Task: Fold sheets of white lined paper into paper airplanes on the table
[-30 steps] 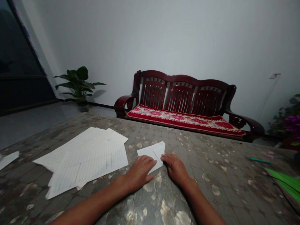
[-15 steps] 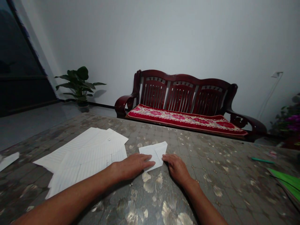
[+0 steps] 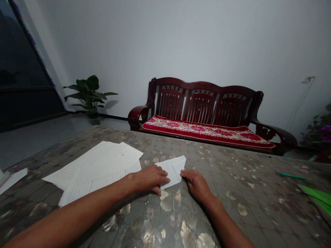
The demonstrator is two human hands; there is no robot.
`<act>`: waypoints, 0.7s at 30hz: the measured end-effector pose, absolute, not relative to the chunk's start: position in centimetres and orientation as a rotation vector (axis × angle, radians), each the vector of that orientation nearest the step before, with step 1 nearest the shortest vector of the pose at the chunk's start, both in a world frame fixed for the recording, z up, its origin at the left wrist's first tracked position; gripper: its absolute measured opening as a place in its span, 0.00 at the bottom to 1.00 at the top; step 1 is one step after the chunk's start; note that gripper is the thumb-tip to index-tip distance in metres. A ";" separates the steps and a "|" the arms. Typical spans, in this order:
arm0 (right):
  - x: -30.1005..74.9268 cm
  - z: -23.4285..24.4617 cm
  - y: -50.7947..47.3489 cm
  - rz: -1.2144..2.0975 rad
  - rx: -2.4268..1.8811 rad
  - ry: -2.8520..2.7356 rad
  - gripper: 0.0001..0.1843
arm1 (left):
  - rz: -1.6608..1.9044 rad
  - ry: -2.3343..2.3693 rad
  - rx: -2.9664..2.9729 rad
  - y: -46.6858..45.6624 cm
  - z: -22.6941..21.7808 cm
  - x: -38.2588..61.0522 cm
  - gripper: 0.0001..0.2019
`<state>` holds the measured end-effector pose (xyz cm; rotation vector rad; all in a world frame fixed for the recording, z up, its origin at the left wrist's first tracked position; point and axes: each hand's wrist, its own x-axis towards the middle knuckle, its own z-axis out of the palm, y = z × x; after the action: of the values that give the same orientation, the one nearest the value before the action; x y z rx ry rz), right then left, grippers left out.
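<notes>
A small folded sheet of white lined paper (image 3: 173,169) lies on the table in front of me, with a crease or flap edge running across its middle. My left hand (image 3: 152,177) covers its left side, the fingers pressing on top and the thumb down by the near edge. Part of the paper is hidden under those fingers. At the right edge, my right hand (image 3: 195,181) pinches the paper between thumb and fingertips.
Loose lined sheets (image 3: 100,168) lie spread on the patterned table (image 3: 144,220) to the left, partly beneath my left forearm. Another white paper (image 3: 14,179) is at the far left. A green pen (image 3: 292,176) and a bright green item (image 3: 317,197) rest at right. Beyond stands a wooden bench (image 3: 199,103).
My left hand has shifted on the paper; its thumb has moved off the top toward the near edge. My right hand stays at the right edge. The view has shifted slightly.
</notes>
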<state>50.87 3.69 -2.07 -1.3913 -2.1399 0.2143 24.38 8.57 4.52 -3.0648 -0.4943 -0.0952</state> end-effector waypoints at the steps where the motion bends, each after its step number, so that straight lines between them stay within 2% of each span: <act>1: 50.9 -2.1 3.7 0.214 -1.396 -2.143 0.23 | -0.057 -0.440 -3.044 8.5 4.5 24.5 0.15; 6: 50.9 -2.0 3.8 0.221 -1.417 -2.149 0.24 | -0.069 -0.387 -2.932 8.5 3.5 25.4 0.02; 13: 50.8 -1.7 3.4 0.214 -1.403 -2.159 0.24 | -0.201 -0.593 -3.048 8.5 3.4 26.0 0.02; 18: 50.8 -1.7 3.1 0.201 -1.355 -2.170 0.22 | -0.409 -0.789 -3.257 8.9 2.5 26.4 0.10; 21: 50.8 -1.7 2.9 0.204 -1.350 -2.172 0.21 | -0.504 -0.981 -3.263 9.1 1.8 27.1 0.12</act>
<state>50.75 2.91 -1.69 -1.3503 -2.1721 0.2040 27.09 9.13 1.80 -3.2633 -0.9812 -0.5044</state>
